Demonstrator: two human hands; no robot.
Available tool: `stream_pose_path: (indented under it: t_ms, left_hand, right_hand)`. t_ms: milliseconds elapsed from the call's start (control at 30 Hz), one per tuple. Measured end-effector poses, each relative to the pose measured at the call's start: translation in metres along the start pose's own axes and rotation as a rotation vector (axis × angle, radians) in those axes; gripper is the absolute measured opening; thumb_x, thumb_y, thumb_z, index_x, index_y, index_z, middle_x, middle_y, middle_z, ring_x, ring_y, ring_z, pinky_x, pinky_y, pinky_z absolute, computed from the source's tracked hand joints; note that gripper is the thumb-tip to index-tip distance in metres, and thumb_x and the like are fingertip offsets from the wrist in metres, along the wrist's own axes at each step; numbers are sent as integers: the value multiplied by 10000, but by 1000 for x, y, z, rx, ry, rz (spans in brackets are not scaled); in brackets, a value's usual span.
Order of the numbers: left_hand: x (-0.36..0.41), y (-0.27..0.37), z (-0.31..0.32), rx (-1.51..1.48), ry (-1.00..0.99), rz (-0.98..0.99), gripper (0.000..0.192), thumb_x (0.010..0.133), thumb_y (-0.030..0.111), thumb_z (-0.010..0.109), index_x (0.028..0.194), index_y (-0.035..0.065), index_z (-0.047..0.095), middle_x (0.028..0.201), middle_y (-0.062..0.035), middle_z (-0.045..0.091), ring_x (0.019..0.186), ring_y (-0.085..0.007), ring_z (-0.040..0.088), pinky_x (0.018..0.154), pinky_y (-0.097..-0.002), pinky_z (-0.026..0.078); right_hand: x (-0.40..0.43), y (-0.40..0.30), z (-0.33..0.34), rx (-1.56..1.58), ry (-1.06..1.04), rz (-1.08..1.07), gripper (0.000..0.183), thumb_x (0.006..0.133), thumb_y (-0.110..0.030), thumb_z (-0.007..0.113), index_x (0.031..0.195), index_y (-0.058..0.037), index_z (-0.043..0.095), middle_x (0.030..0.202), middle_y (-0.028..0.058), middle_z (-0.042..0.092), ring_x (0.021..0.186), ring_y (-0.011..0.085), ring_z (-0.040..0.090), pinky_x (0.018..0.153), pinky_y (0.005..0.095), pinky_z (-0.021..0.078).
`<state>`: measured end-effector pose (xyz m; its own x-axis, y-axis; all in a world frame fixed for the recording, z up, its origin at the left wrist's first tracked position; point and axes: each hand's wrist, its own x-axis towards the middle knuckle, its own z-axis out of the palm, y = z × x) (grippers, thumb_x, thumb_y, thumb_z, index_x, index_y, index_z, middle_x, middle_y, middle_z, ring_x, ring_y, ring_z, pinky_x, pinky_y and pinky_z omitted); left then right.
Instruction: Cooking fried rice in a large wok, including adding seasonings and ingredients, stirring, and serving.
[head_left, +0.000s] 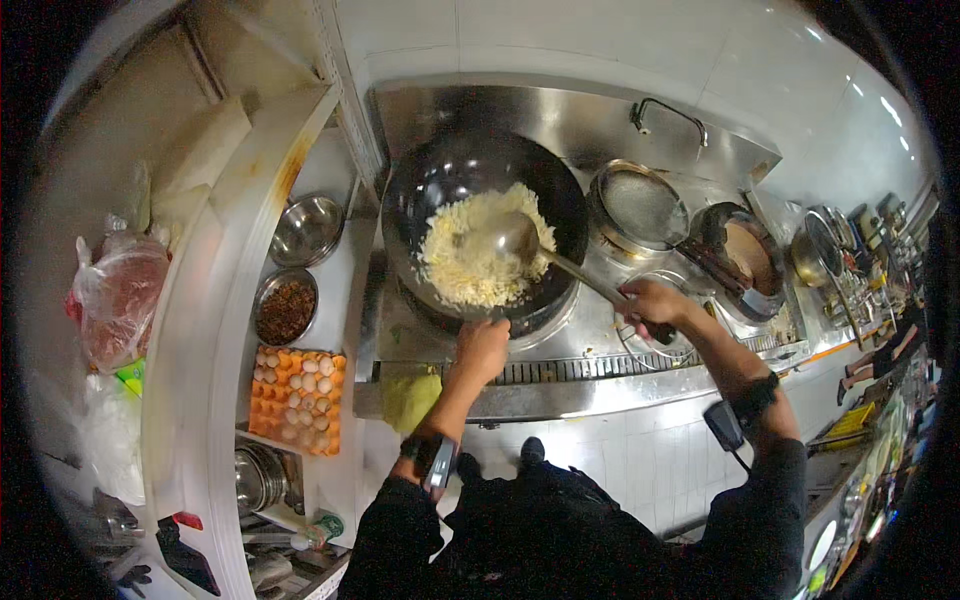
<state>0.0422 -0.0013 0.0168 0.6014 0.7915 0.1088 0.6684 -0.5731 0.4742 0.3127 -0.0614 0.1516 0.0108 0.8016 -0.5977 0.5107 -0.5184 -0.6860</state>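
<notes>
A large black wok (420, 187) stands on the steel range, with a heap of pale yellowish rice (469, 270) in its middle. My left hand (482, 349) is closed on the wok's near rim; the part it grips is hidden by the fingers. My right hand (656, 304) grips the handle of a metal ladle (517, 236), right of the wok. The ladle's bowl rests at the rice, its rounded underside facing up. Under my left forearm, a yellow-green cloth (412, 401) hangs over the range's front edge.
A round strainer (641, 206) over a pot and a dark pan (750, 255) stand right of the wok. A faucet (671, 112) projects behind. At left are a metal bowl (306, 230), a bowl of dark brown food (286, 307) and an orange tray (266, 397) with several eggs.
</notes>
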Motion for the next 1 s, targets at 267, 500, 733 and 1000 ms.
stream_pose_path:
  t_ms: [267,500,733,1000]
  left_hand:
    - [-16,9,-5,-43,161,30,79,769,102,534,785,33,498,753,-159,528,786,-357,504,710,-449,359]
    - [-18,24,-25,-6,-9,69,64,771,90,507,824,63,532,814,-156,545,820,-335,533,709,-458,377]
    - [-13,-33,-7,-95,3,50,60,777,92,515,794,35,506,781,-175,534,798,-366,508,677,-444,369]
    - [-20,-4,-46,-148,20,219,74,803,93,494,838,35,465,858,-193,513,822,-393,493,724,-512,337]
  right_hand:
    - [3,-12,38,53,-164,-66,207,819,-181,512,827,23,549,518,54,520,367,117,487,338,283,391]
    - [25,-7,29,12,119,-10,228,819,-163,521,983,-5,520,589,43,534,406,111,508,340,252,407]
    - [-28,-23,58,165,-56,123,439,825,-183,526,1204,6,411,601,47,533,396,87,490,358,235,409]
    - [18,-27,97,80,82,-70,234,832,-193,507,928,20,502,538,41,513,383,130,491,351,263,414]
